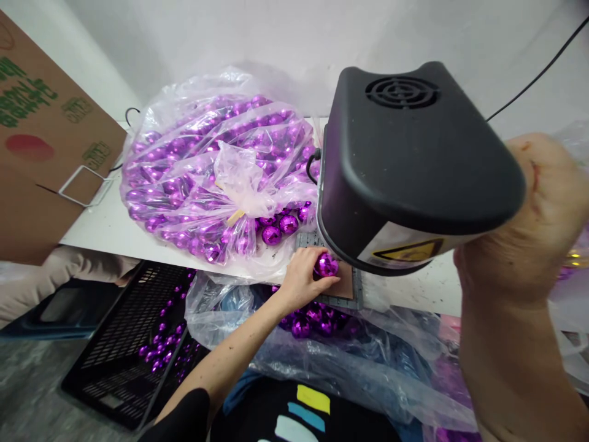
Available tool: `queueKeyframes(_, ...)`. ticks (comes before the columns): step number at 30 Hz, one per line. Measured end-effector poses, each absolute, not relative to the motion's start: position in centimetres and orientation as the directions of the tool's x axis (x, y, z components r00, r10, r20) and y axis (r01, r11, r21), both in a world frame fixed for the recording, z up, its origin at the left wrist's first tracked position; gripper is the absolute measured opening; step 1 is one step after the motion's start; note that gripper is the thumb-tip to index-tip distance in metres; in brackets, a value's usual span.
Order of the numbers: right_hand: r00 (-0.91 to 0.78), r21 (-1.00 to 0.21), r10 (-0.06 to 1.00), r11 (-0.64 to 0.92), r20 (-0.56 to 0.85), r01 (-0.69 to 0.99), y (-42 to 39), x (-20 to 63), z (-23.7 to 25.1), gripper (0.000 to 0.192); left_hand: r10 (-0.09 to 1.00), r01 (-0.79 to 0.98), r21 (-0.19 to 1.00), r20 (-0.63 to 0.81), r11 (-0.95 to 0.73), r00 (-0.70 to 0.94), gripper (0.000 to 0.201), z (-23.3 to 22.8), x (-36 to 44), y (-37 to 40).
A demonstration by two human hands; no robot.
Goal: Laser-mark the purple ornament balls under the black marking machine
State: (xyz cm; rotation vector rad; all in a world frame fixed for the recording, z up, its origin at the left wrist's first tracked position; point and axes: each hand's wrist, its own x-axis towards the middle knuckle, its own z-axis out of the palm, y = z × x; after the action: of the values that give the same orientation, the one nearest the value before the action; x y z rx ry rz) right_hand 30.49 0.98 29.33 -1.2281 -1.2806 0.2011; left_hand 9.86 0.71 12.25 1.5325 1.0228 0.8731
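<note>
Glossy mirror-purple balls (326, 265), crinkled clear plastic bag (216, 166), matt black plastic machine hood (409, 153), brown cardboard box (41, 141)

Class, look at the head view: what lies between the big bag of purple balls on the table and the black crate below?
Between bag of balls and crate, the head view shows only the bare white table edge.

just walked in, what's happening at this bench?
A person's left hand holds a shiny purple ball on the small plate under a black machine head. The right hand is raised beside the machine, close to the camera; its grip can't be seen. A clear bag of purple balls sits on the white table, with more in a bag below.
</note>
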Motion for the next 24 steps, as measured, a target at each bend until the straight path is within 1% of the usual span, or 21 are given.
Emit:
queueKeyframes(4,0.373,-0.781,0.713,0.398,0.593,0.48,0.7,30.4,29.3,0.035,0.916,0.196,0.973,0.035,-0.122,0.399,0.042,11.9,10.7,0.6)
queueKeyframes(6,0.374,-0.783,0.713,0.402,0.593,0.475,0.7,30.4,29.3,0.032,0.916,0.181,0.977,0.027,-0.108,0.4,0.04,11.6,11.0,0.5)
queueKeyframes(8,0.382,-0.77,0.692,0.414,0.613,0.485,0.9,30.4,29.3,0.03,0.919,0.157,0.984,0.013,-0.082,0.394,0.04,11.2,11.2,0.4)
queueKeyframes(10,0.391,-0.752,0.665,0.424,0.637,0.505,1.1,30.5,29.4,0.03,0.924,0.137,0.989,-0.005,-0.052,0.383,0.041,11.0,11.2,0.4)
queueKeyframes(13,0.383,-0.731,0.65,0.422,0.657,0.537,1.2,30.6,29.5,0.037,0.925,0.122,0.992,-0.024,-0.025,0.379,0.041,10.9,11.2,0.3)
queueKeyframes(16,0.342,-0.648,0.61,0.394,0.715,0.652,0.1,30.5,29.2,0.042,0.916,0.106,0.994,-0.04,-0.003,0.4,0.039,11.0,11.2,0.3)
queueKeyframes(19,0.292,-0.552,0.577,0.345,0.763,0.759,-2.4,30.2,28.3,0.034,0.917,0.085,0.996,-0.047,0.015,0.397,0.038,11.1,11.1,0.3)
queueKeyframes(22,0.272,-0.525,0.606,0.288,0.748,0.801,-5.1,30.0,27.1,0.033,0.924,0.078,0.997,-0.037,0.008,0.38,0.036,11.3,11.1,0.2)
queueKeyframes(24,0.259,-0.513,0.635,0.254,0.728,0.82,-6.6,30.1,26.1,0.027,0.926,0.073,0.997,-0.031,0.003,0.375,0.033,11.3,11.1,0.2)
